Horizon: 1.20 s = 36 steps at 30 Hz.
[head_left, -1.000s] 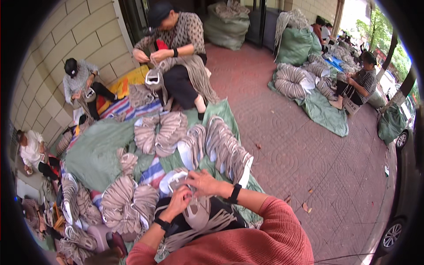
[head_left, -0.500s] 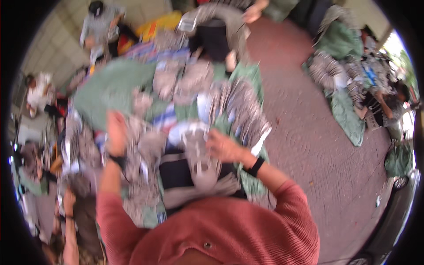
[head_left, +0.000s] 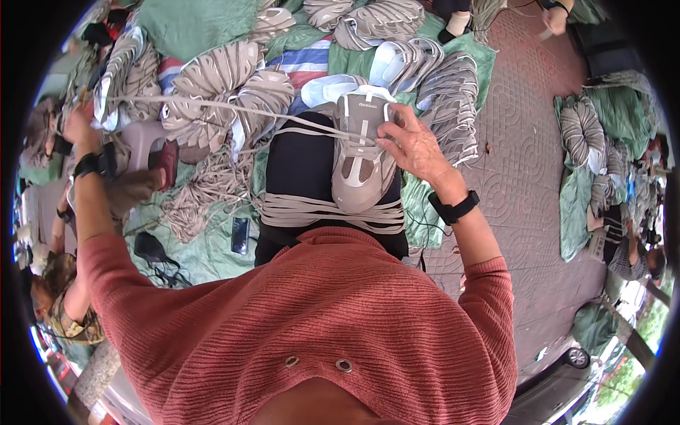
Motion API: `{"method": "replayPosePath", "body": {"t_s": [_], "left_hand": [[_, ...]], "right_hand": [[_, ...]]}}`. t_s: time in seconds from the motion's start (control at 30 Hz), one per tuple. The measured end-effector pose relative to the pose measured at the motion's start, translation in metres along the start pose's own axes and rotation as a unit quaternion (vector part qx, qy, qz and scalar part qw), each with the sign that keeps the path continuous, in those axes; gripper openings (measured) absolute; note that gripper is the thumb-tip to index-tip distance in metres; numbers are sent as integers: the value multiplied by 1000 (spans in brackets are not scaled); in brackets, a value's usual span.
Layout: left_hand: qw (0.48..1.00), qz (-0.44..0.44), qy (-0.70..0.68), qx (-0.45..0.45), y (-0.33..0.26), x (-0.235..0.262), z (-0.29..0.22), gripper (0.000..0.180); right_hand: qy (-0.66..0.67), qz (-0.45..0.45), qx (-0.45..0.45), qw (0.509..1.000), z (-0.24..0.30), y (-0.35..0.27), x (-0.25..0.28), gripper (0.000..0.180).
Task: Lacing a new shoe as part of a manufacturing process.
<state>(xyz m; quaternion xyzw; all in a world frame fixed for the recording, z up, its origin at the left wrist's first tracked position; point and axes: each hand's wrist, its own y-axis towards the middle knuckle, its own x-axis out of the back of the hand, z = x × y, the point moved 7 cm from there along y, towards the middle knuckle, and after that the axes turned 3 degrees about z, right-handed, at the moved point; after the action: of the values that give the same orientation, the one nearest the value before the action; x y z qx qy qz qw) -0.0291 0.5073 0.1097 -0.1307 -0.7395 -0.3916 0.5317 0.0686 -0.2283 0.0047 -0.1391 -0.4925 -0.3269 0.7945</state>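
Lengthwise, the shoe points toe-first at the torso; left hand clutches its lace, right hand pinches its edge.

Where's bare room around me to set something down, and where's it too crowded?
Widest: the red paving, between the sneaker-upper bundle beyond your right hand and the far-right green sheet. Smaller: the near green sheet between the phone and the black strapped item. Crowded: ahead and left, with piled bundles and a lace stretched toward your left hand.

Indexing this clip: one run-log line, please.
left hand: holds long thin beige lace, stretched leftward | right hand: touches grey-beige mesh-panelled sneaker | sneaker: on black trousers, toe toward wearer
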Motion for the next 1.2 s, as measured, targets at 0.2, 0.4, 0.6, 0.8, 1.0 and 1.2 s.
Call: {"method": "replayPosePath", "body": {"t_s": [0.2, 0.4, 0.6, 0.8, 1.0, 1.2], "left_hand": [[558, 161, -755, 304, -154, -48, -167, 26], [736, 195, -646, 58, -210, -45, -249, 16], [684, 313, -630, -193, -267, -10, -336, 10], [484, 504, -709, -98, -301, -15, -391, 10], [711, 453, -372, -389, -373, -12, -438, 19], [688, 299, -395, -530, -396, -5, -463, 27]], "right_hand": [[-69, 10, 96, 993, 30, 4, 3, 10], [41, 171, 69, 982, 22, 20, -13, 8], [409, 203, -45, 889, 13, 7, -17, 10], [-75, -228, -6, 971, 15, -13, 6, 12], [173, -317, -211, 908, -30, -32, -32, 7], [405, -131, -180, 887, -42, -32, -46, 11]]}}
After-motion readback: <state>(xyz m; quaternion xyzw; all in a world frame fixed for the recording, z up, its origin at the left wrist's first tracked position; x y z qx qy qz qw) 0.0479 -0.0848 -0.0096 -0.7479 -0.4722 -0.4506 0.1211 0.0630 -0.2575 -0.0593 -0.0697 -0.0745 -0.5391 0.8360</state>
